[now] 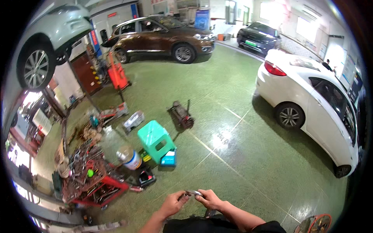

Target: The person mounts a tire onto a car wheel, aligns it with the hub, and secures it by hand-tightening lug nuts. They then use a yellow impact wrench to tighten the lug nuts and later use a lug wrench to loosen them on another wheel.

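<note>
Low in the picture, just in front of my body, my left hand (173, 203) and my right hand (210, 199) come together around a small shiny metal piece (193, 192). It looks rounded and silvery, with a darker part near the left fingertips; its exact kind is too small to make out. The left thumb and fingers pinch its left end. On its other end, the right thumb and curled fingers are closed. To the left of my hands stands a red tool cart (112, 190), its top covered with jumbled tools.
A green plastic stool (154, 136) stands ahead on the left, beside a large clear bottle (129, 157) and a blue box (168, 158). Beyond it lies a floor jack (181, 115). A white car (311, 93) is parked right, a brown car (155, 39) behind; a raised car (54, 35) hangs upper left.
</note>
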Demonstrator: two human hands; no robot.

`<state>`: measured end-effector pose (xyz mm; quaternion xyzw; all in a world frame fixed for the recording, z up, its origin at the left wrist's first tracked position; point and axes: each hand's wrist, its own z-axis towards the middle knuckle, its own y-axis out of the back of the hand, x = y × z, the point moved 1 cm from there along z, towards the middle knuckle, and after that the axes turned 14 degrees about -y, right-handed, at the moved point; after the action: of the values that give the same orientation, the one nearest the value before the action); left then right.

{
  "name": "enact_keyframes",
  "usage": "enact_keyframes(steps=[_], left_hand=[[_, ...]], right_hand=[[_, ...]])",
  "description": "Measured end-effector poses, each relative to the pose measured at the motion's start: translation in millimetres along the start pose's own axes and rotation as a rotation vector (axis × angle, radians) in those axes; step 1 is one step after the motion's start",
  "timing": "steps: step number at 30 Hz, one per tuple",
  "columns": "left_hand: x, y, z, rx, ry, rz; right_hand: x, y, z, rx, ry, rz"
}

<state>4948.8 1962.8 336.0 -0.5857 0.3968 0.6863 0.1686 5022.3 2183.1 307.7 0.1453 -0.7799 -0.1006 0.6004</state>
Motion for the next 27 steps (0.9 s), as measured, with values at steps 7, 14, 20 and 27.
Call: enact_keyframes(steps=[7, 14, 20, 27], left_hand=[[-28, -69, 170, 0.153, -0.108, 0.003], [-9, -76, 360, 0.586, -0.157, -0.173], [-28, -56, 557, 1.049, 0.09, -0.395], [-54, -37, 756, 1.055, 0.237, -0.661]], right_hand=[[-42, 173, 1, -0.006, -0.064, 0.039], [-59, 303, 90, 0.016, -0.06, 0.126], [-35, 432, 176, -0.106, -0.068, 0.077], [-19, 569, 305, -0.165, -0.001, -0.004]])
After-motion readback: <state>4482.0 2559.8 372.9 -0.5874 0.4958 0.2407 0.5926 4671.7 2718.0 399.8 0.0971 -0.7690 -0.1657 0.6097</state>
